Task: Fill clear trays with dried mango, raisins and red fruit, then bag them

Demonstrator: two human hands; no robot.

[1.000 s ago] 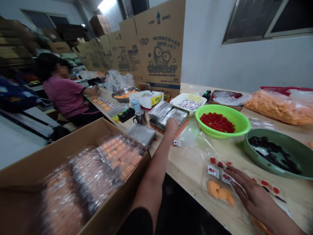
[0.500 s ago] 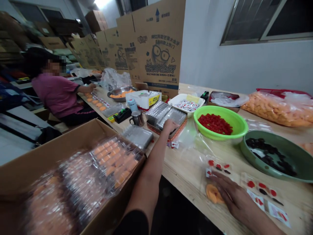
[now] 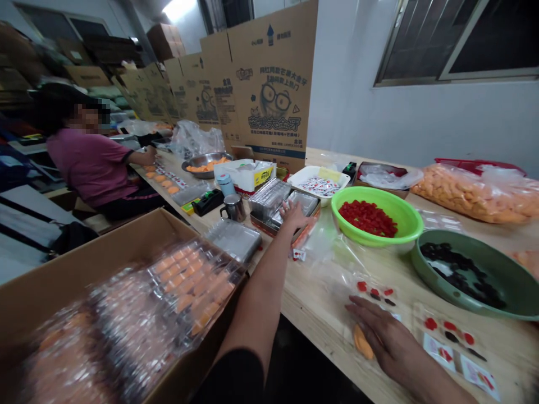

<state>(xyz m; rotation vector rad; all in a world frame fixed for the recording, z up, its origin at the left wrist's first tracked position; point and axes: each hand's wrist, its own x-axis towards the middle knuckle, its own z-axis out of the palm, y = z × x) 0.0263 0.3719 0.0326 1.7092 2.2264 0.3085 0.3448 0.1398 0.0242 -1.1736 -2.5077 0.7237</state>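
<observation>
My left hand [image 3: 293, 216] reaches over a shallow box holding a stack of clear plastic lids or trays [image 3: 269, 196]; its fingers are spread on or just above them, and I see nothing gripped. My right hand [image 3: 389, 336] lies with fingers stretched out over a clear tray on the table, partly covering an orange candy [image 3: 362, 343] and a small printed packet. Red and dark candy pieces [image 3: 374, 293] sit in that tray's upper compartments. To its right is another filled tray, with red pieces [image 3: 450, 325] and printed packets [image 3: 438, 352].
A lime-green basin [image 3: 379, 238] holds red candies; a dark green basin [image 3: 442, 286] holds black ones. At left stands a cardboard box [image 3: 126, 241] of wrapped orange candy trays. A steel mug [image 3: 234, 207] and tape dispenser [image 3: 208, 202] are nearby. A co-worker [image 3: 90, 163] sits at far left.
My left hand's fingers have spread apart over the stack. My right hand has shifted slightly left, covering more of the packet and the orange candy. The view has turned slightly.
</observation>
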